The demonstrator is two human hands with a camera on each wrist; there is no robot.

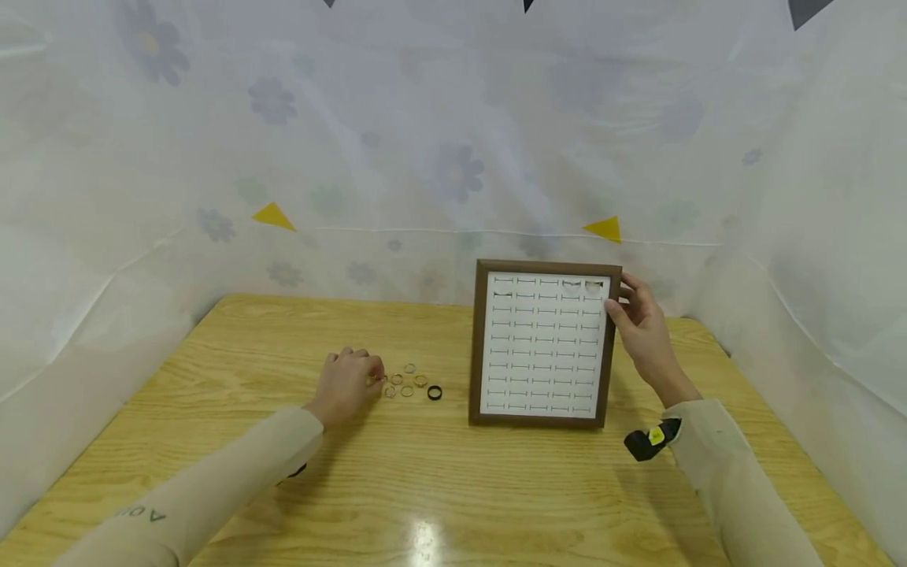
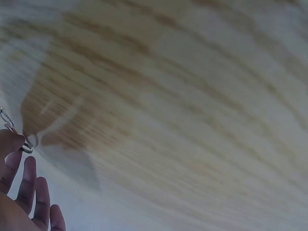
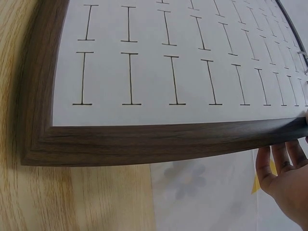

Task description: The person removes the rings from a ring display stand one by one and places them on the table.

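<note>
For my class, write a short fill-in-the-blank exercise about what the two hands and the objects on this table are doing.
1. The right hand holds the upper right edge of the framed ring board, whose frame is made of dark ____.
2. The left hand pinches a small ____ from the cluster of rings.
3. The lone ring nearest the board is coloured ____.
4. Everything rests on a wooden ____.

Missing words: wood; ring; black; table

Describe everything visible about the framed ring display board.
The framed ring display board stands tilted upright on the wooden table. Its dark brown, wood-look frame surrounds a white panel with rows of thin black slits. A few rings sit in the top rows near the right corner. The right hand holds its upper right edge. Loose rings lie apart, to its left.
</note>
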